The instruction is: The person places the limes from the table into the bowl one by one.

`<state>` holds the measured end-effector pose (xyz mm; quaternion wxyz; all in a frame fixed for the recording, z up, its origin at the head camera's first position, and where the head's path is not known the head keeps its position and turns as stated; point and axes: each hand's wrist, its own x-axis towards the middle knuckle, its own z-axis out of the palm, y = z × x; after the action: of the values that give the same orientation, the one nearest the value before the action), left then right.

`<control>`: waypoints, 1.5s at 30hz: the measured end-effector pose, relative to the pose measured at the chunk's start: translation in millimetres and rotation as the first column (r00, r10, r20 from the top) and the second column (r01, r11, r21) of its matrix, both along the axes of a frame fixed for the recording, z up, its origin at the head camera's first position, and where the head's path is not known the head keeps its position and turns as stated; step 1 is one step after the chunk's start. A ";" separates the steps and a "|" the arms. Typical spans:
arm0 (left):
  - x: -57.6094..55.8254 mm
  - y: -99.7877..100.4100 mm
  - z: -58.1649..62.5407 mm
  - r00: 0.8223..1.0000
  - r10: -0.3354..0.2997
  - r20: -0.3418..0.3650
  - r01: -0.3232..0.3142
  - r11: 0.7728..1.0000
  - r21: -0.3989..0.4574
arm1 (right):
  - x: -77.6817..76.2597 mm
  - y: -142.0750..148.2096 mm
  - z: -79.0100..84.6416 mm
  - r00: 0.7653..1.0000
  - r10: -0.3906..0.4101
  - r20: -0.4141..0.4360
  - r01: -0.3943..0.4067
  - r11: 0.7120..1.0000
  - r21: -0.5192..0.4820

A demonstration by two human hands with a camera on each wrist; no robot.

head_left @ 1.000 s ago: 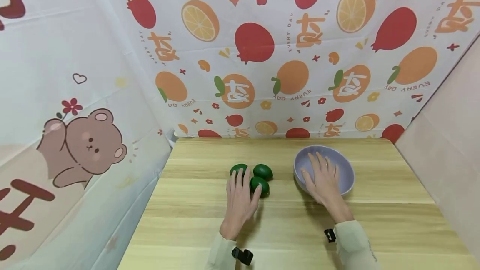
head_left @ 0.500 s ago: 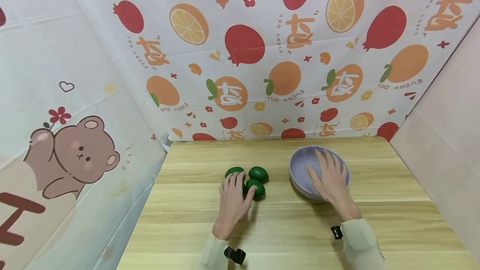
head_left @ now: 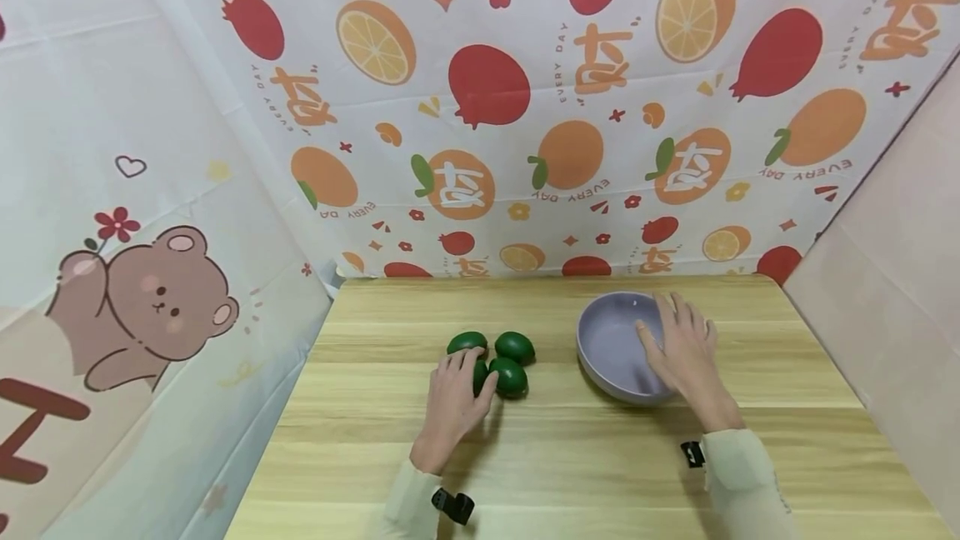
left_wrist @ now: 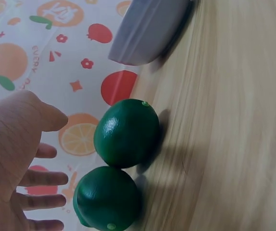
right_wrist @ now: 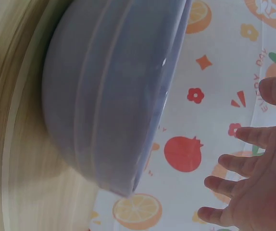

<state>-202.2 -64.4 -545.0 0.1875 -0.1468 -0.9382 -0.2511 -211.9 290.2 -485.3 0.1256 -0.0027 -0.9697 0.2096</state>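
Several dark green limes (head_left: 515,347) sit grouped on the wooden table; two of them, one a lime (left_wrist: 127,133) with a pale stem nub, show clearly in the left wrist view. My left hand (head_left: 452,400) hovers at their near left side with fingers apart, partly covering one lime. The left wrist view shows a gap between these fingers and the limes. To the right stands a purple-grey bowl (head_left: 615,348), with no contents visible. Over its right side is my right hand (head_left: 686,354), fingers spread. In the right wrist view, these fingers appear clear of the bowl's wall (right_wrist: 104,96).
The light wooden table (head_left: 570,473) ends at a fruit-printed cloth (head_left: 517,190) behind it. A cloth with a printed bear (head_left: 172,298) hangs on the left, and a plain pale panel (head_left: 892,273) rises on the right.
Across the bowl, my right hand has shifted rightward toward its right rim. My left hand has drawn slightly left and nearer, uncovering more of the limes. The head view has turned a little.
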 end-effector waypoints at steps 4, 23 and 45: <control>0.2 -4.9 -1.3 1.000 -0.007 -0.010 0.007 1.000 -0.011 | -1.3 7.0 -0.5 1.000 -0.003 0.026 0.003 1.000 0.008; -0.5 -13.8 -11.2 0.997 -0.008 0.077 0.011 0.999 -0.044 | -8.5 38.4 -20.9 0.990 -0.015 0.138 0.017 1.000 -0.015; 2.3 -14.9 -24.4 0.997 0.004 0.082 -0.001 0.999 -0.045 | -19.7 52.0 -53.9 0.964 0.018 0.265 0.023 0.988 -0.151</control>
<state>-199.9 -79.3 -569.4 0.1458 -0.1394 -0.9507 -0.2357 -231.6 342.1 -539.2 -0.0060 -0.0414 -0.9588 0.2809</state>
